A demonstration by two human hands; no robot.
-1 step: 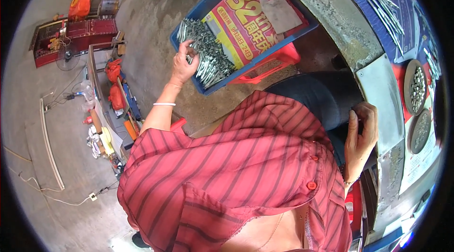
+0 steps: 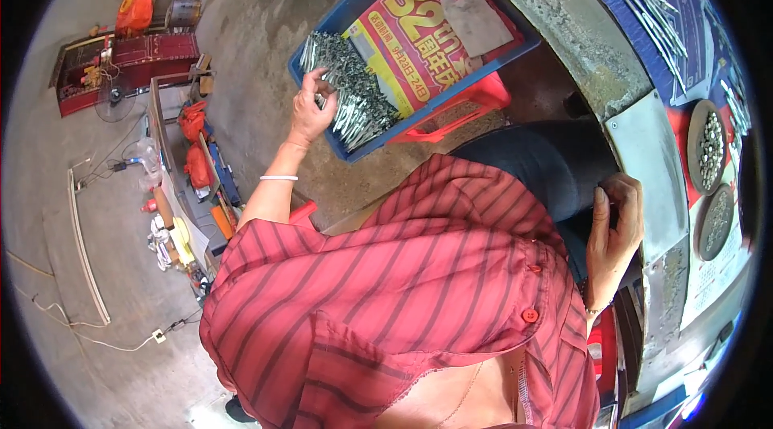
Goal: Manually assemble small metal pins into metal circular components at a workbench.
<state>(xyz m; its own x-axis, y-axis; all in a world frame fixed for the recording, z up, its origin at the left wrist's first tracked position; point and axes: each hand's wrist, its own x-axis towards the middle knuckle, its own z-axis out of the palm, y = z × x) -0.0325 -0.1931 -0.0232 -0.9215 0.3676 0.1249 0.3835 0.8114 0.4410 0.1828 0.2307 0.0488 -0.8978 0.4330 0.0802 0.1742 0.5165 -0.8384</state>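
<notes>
At the left end of a blue plastic bin (image 2: 493, 66) lies a heap of thin silvery metal pins (image 2: 366, 119), many of them dark along part of their length. My left hand (image 2: 312, 113) rests at the heap's near-left edge, its fingers bent inward toward the thumb. Whatever may be between those fingertips is hidden. Over by the table's edge, my right hand (image 2: 616, 227) is held beside my dark-clothed leg (image 2: 539, 159). Its fingers are curled, with the thumb raised near the index finger. Anything pinched there is too small or too covered to make out.
Beneath the bin stands a red plastic stool (image 2: 463, 111); a printed red and yellow sheet (image 2: 419, 34) lines the bin. On the right-hand table are long silvery rods (image 2: 656, 26), a round dish of small metal pieces (image 2: 708, 151) and a second dish (image 2: 715, 223).
</notes>
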